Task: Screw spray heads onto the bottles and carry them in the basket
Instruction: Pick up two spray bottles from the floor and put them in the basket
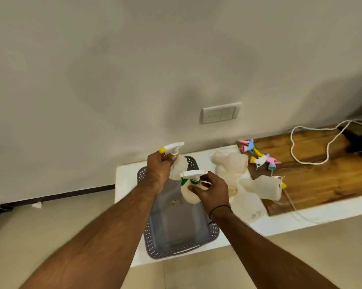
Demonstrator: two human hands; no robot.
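Observation:
My left hand (158, 171) grips a translucent bottle (179, 166) by its white spray head with a yellow nozzle (172, 148), held above the far end of the grey perforated basket (153, 243). My right hand (210, 191) holds a second bottle (188, 195) by the neck, topped with a white and green spray head (193, 176), also over the basket. Several bare translucent bottles (232, 162) lie right of the basket. One lying bottle (268, 187) has a yellow-tipped head. Loose pink, blue and yellow spray heads (259, 154) lie on the wood.
The basket stands on a low white ledge (126, 174) against the wall. A wooden board (322, 174) covers the ledge's right part, with a white cord (297, 155) looped on it. A wall socket plate (220, 112) sits above. Tiled floor lies below and left.

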